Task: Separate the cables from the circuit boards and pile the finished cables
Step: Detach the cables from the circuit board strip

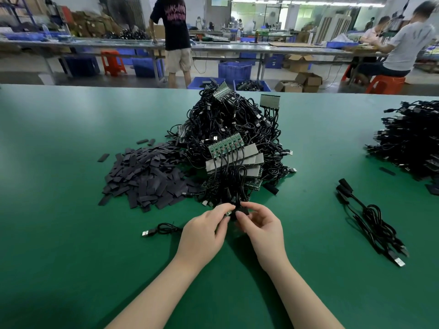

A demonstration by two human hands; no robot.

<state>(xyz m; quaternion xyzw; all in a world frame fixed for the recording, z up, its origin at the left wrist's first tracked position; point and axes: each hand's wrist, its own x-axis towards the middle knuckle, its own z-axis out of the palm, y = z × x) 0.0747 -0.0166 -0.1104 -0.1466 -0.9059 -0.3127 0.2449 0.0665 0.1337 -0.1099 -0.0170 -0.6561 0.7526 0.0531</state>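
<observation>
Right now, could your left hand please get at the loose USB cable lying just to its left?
Probably yes: the loose USB cable lies on bare green table beside the left hand, with nothing between. That hand's grip is busy, though, pinching the small board.

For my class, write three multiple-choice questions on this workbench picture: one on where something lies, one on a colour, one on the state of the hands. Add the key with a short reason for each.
1. Where do the flat dark sleeves lie?
A. Left of the tangled cable-and-board pile
B. Right of it
C. On top of it

2. What colour is the table surface?
A. White
B. Green
C. Orange

3. What are the two hands doing?
A. Resting flat and open on the table
B. Hanging idle at the sides
C. Both pinching a small piece at the near edge of the pile

Key:
1 A, the sleeves spread against the pile's left side.
2 B, the mat is green throughout.
3 C, the left hand and right hand meet with curled fingers on a small board and cable end.
</observation>
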